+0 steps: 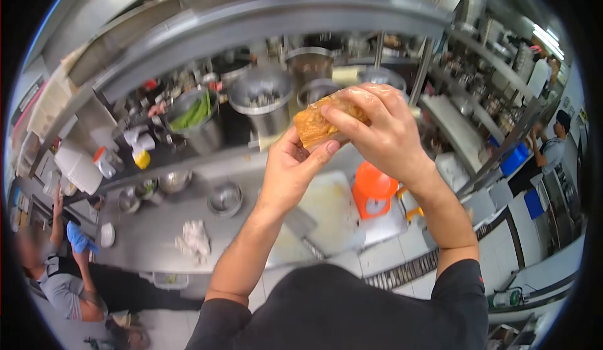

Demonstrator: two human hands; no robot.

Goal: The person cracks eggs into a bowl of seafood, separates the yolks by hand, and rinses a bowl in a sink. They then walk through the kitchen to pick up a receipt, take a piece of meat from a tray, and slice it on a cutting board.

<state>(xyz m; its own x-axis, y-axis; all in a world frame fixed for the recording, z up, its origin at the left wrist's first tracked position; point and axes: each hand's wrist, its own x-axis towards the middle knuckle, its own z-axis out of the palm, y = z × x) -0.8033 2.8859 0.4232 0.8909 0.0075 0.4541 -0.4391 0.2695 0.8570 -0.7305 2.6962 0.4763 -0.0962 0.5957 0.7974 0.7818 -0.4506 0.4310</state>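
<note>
Fingers of left hand (290, 169) and right hand (384, 129) both clamped on a golden-brown fried pastry (316, 124), left thumb pressed under it, right fingers curled over its top; held in the air, seemingly whole and uncut, not yet set down; below the fingers a pale cutting board (330, 209) on the tabletop (147, 234); below and right, an orange scale (374, 190); lower left, a steel bowl (225, 198) and crumpled cloth (193, 238).
</note>
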